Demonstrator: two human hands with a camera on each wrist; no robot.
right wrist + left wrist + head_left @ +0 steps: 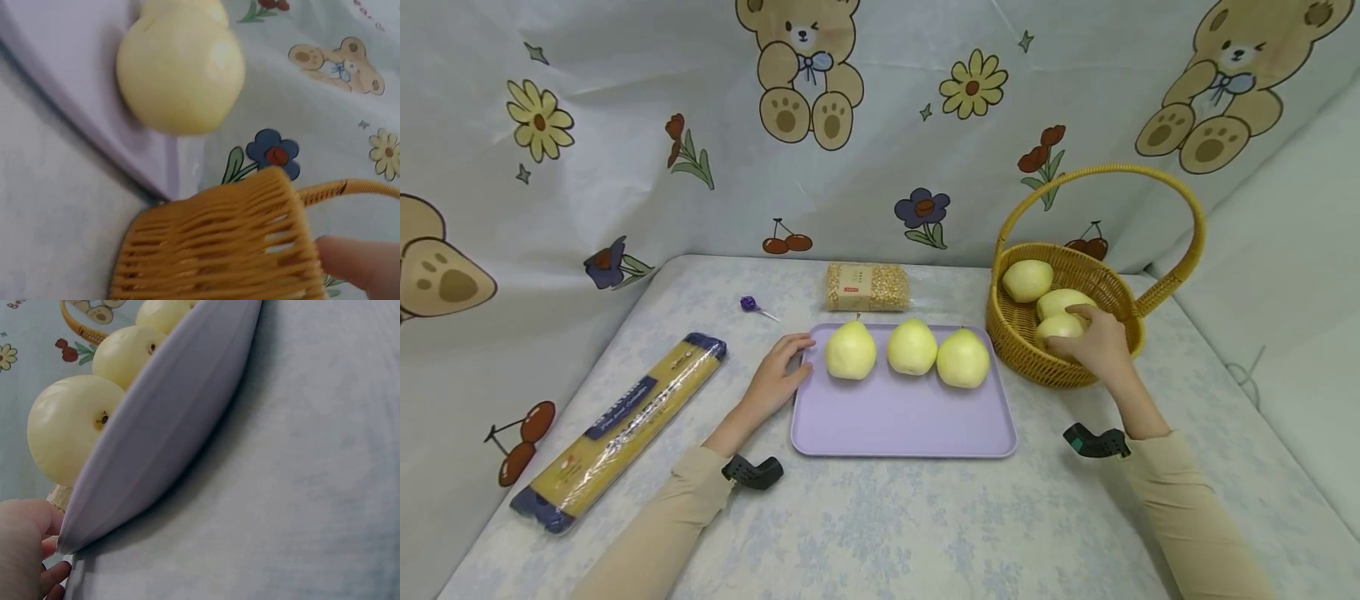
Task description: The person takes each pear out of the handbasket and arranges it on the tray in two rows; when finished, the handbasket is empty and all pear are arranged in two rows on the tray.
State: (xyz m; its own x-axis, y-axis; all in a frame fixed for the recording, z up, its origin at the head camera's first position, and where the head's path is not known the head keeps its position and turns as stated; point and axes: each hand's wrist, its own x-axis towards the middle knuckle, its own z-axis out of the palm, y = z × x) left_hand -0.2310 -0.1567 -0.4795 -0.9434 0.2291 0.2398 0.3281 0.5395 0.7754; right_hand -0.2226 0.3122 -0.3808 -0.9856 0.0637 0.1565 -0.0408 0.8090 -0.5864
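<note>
In the head view, three pale yellow-green pears [912, 347] stand in a row on the far half of a lilac tray [895, 425]. My left hand [777, 373] holds the tray's left rim, thumb and fingers at its edge; the left wrist view shows the tray's side [169, 419] close up. Over the wicker basket [1037, 367] at the right, my right hand [1103, 342] reaches in and grips the front pear [1062, 327]. Two other pears [1028, 281] lie in the basket. The basket wall [212, 244] hides most of the right hand in the right wrist view.
The basket's tall handle [1105, 169] arches above the right hand. Behind the tray lies a clear packet of yellow grains [887, 288]. A purple lollipop [748, 304] and a long yellow packet with blue ends [632, 425] lie on the left. A bear-print cloth [887, 125] hangs behind the table.
</note>
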